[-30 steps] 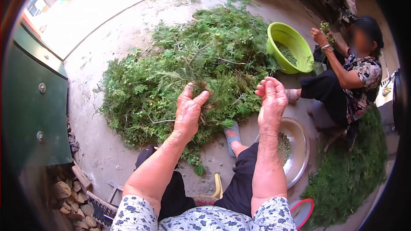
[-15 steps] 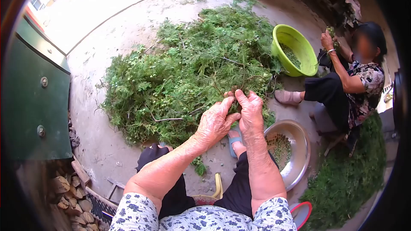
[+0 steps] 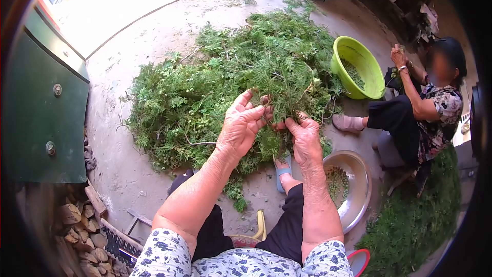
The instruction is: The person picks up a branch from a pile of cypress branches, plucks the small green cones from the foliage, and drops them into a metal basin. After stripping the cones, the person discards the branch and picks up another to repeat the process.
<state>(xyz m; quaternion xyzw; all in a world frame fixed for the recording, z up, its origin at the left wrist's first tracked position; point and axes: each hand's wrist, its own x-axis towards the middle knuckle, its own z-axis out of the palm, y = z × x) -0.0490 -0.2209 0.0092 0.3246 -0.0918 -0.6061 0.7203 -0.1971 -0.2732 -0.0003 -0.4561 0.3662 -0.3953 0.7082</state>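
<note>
My right hand (image 3: 307,138) pinches the stem end of a leafy evergreen branch (image 3: 289,84) between thumb and fingers. Its feathery foliage spreads upward over a large pile of cut evergreen branches (image 3: 174,97). Beside it on the left is my left hand (image 3: 240,128), fingers apart at the edge of the branch's foliage; it grips nothing that I can see. Small round green cones lie in a steel basin (image 3: 363,190) by my right forearm.
A lime-green tub (image 3: 371,72) holding small green pieces stands right of the pile. A co-worker (image 3: 430,102) sits at the right, hands raised. More greenery (image 3: 415,225) lies at lower right. Split firewood (image 3: 87,236) is stacked at lower left, below a green metal door (image 3: 46,113).
My hands, close together before, have come apart, the left opening and shifting left. A leafy branch now stands up from my right hand. The view has shifted slightly.
</note>
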